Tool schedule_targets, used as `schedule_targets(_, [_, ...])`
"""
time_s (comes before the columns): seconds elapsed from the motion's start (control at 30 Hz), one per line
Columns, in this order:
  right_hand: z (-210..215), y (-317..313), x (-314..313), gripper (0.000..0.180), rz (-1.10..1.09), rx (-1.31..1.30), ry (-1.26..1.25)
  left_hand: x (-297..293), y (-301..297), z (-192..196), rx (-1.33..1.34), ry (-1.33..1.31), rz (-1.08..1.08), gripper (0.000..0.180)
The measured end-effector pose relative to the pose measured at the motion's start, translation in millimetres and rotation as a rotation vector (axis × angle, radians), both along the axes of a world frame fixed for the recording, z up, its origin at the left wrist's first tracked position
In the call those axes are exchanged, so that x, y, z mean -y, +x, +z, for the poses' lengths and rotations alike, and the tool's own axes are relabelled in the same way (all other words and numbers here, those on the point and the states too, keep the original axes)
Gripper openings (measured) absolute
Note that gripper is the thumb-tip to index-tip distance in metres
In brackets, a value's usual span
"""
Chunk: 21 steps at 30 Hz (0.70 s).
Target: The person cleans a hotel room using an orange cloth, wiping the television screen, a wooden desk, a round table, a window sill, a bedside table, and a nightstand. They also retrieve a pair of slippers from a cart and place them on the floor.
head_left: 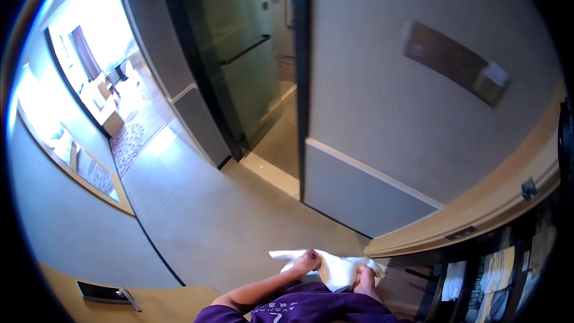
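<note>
A crumpled white cloth, perhaps a towel (336,270), hangs in front of my purple shirt at the bottom middle of the view. My left hand (308,261) is closed on its upper left part, and a loose corner sticks out beyond it to the left. On the other side my right hand (365,277) grips the cloth near its right end. The cloth's lower edge is partly hidden by my body and arms.
A wooden door (143,302) with a handle stands at lower left. Stacked folded linens (496,269) fill a dark rack at lower right, past the wooden door frame (478,209). Ahead are a sliding glass door (230,30), a corridor floor (191,215) and a framed mirror (89,167).
</note>
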State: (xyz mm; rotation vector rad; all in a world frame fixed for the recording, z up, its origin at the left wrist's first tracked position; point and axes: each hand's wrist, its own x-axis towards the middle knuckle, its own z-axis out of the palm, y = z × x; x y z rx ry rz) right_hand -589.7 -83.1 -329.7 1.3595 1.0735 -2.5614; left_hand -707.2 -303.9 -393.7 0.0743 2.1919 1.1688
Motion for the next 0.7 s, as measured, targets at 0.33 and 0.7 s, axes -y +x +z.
schedule_targets(0.33, [-23, -252, 154, 0.043, 0.663, -0.809, 0.789, 179, -159, 74, 0.281, 0.418, 0.88, 0.021])
schedule_targets(0.7, [56, -514, 254, 0.036, 0.78, -0.405, 0.9, 228, -360, 59, 0.316, 0.456, 0.521, 0.024])
